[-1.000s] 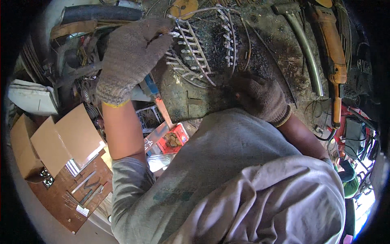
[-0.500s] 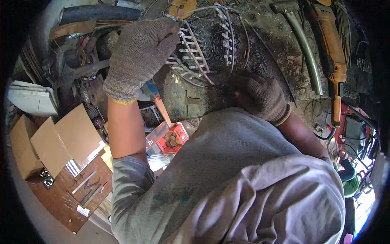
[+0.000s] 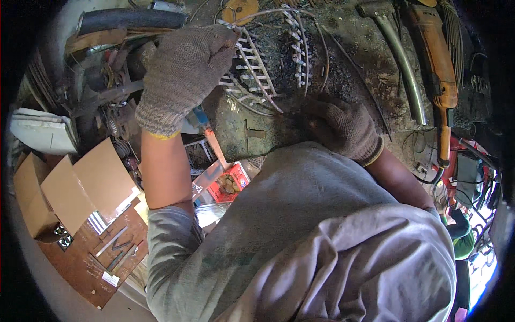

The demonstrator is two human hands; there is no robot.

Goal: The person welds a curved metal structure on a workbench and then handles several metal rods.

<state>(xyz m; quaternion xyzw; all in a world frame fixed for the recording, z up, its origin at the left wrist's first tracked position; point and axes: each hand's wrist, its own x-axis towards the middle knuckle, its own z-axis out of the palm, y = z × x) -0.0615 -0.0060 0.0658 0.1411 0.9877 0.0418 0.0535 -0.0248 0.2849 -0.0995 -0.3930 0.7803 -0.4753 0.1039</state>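
Observation:
My left hand (image 3: 185, 75), in a grey-brown knitted glove, is closed at the upper end of a thin curved metal rod (image 3: 256, 76). The rod slants across a ladder-like metal piece (image 3: 263, 65) with short crossbars. My right hand (image 3: 346, 126), gloved alike, rests lower on the dirty workbench (image 3: 257, 142) with its fingers curled; dark shadow hides whatever they hold. Between and above the hands lies a second metal piece (image 3: 298, 51) with short pegs along a curved rod.
On the right lie a hammer (image 3: 399, 64) and an orange angle grinder (image 3: 437, 59). Scrap metal and a dark pipe (image 3: 131, 17) crowd the left. Below are an open cardboard box (image 3: 88, 174), a red box (image 3: 229, 182) and a brown board (image 3: 80, 268) with tools.
Both hands keep nearly the same places and grips. My left hand has shifted very slightly left.

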